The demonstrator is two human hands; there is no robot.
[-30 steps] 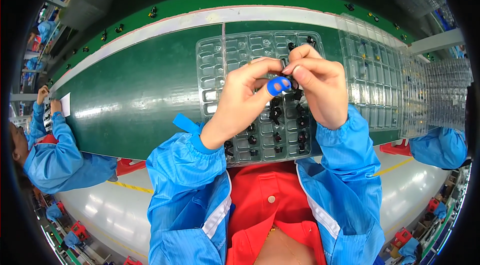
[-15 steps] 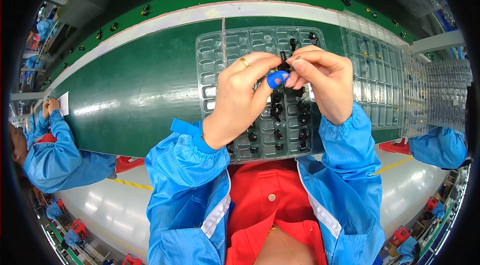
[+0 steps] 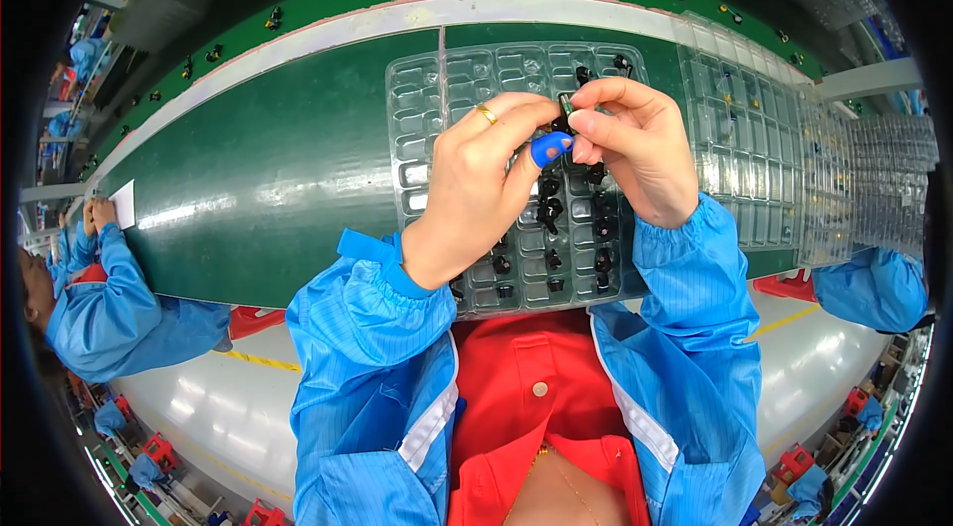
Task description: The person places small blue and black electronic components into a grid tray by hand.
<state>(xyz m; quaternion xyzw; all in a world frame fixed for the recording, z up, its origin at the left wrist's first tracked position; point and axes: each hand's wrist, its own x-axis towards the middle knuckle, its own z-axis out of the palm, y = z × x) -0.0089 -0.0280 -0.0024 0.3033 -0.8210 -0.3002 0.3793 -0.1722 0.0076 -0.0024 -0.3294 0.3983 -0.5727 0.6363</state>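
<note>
head: small black part (image 3: 567,107) pinched btwn right hand (image 3: 635,154) fingers (image 3: 586,124), above tray (image 3: 417,119).

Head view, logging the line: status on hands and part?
Left hand and right hand pinch small dark part over clear tray. Nothing in the way.

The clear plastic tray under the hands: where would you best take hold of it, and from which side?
Probably the bare left rim of the tray, from the left: those pockets look empty, while both hands and the small black parts crowd the middle and right columns.
</note>
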